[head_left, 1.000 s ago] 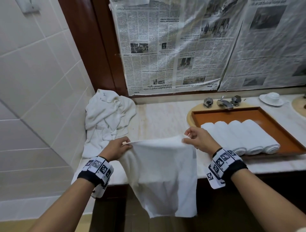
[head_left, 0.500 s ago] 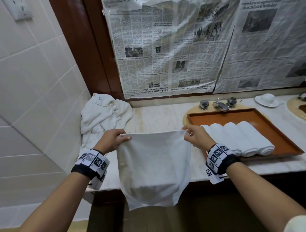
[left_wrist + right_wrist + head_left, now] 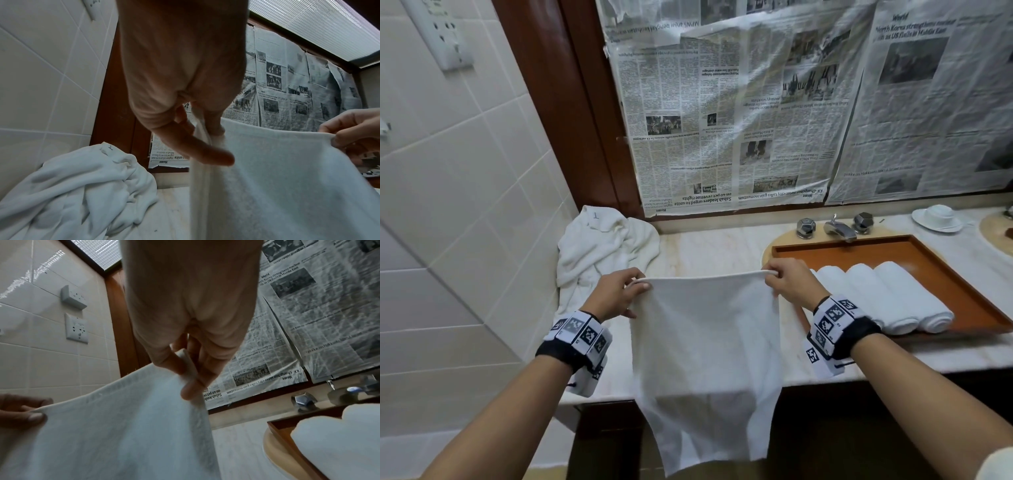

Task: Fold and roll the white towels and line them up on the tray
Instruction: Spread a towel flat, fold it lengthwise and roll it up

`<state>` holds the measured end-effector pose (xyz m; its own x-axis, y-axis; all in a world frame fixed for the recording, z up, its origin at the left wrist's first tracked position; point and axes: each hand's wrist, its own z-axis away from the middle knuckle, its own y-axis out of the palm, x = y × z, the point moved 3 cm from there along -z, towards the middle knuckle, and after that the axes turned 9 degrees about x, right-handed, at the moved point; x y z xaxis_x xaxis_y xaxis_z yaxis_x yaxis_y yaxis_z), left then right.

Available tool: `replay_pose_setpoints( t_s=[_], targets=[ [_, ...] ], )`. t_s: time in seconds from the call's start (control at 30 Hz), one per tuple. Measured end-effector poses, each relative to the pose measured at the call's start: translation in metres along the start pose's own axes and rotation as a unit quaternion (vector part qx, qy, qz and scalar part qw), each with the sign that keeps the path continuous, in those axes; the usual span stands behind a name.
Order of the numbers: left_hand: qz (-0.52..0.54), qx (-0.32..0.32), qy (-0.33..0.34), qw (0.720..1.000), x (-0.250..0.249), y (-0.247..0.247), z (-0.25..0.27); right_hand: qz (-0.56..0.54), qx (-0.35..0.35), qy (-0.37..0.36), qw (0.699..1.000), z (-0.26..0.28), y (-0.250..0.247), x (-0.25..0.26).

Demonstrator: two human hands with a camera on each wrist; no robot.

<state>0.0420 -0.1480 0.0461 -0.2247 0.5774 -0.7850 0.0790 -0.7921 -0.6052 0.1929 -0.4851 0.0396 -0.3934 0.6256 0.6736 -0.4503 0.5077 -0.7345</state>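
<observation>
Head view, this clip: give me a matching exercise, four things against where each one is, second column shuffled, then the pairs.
Things:
1. held towel
2. rolled towels
3. crumpled towels
4. cup and saucer

Places:
A. heaped in the counter's left corner by the tiled wall
B. on the counter behind the tray's far right corner
C. side by side on the tray
D. hanging between both hands over the counter edge

Pairs: 1-D, 2-C, 3-A, 4-B

Count: 4 rolled towels (image 3: 887,301) on 1 tray (image 3: 962,284), 1 towel (image 3: 705,359) held open, 1 crumpled pile (image 3: 599,250), 1 tap (image 3: 840,229), 2 knobs (image 3: 805,228).
</observation>
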Motion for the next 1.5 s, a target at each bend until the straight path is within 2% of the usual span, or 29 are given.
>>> replay_pose_setpoints(
  t_s=[0.2,0.43,0.53,0.7,0.83,1.0,1.07,1.5],
  targets=[
    [-0.036,-0.005,0.010,0.999,0.002,-0.014,-0.006,0.039,-0.007,-0.002,0.999,-0.003,-0.012,-0.004],
    [-0.144,-0.022,-0.015,0.989,0.002,-0.011,-0.026,0.056,-0.044,0.003,0.997,-0.017,-0.016,-0.014],
    [-0.207,-0.054,-0.018,0.977,0.000,-0.009,-0.034,0.052,-0.049,0.012,0.997,-0.023,-0.020,-0.022],
    [-0.230,-0.100,-0.040,0.967,0.013,-0.005,-0.045,0.044,-0.021,0.029,0.998,-0.038,-0.023,-0.030],
    [-0.190,-0.122,-0.049,0.973,0.016,-0.001,-0.050,0.006,0.009,0.054,0.998,-0.051,-0.022,-0.030],
    [-0.048,-0.114,-0.065,0.990,0.021,0.002,-0.072,-0.080,0.007,0.089,0.993,-0.079,-0.015,-0.039],
    [-0.026,-0.117,-0.060,0.991,0.025,0.001,-0.087,-0.101,0.006,0.100,0.990,-0.096,-0.010,-0.045],
    [-0.011,-0.089,-0.075,0.993,0.104,0.005,-0.254,-0.197,-0.069,0.187,0.960,-0.235,0.025,-0.101]
  ],
)
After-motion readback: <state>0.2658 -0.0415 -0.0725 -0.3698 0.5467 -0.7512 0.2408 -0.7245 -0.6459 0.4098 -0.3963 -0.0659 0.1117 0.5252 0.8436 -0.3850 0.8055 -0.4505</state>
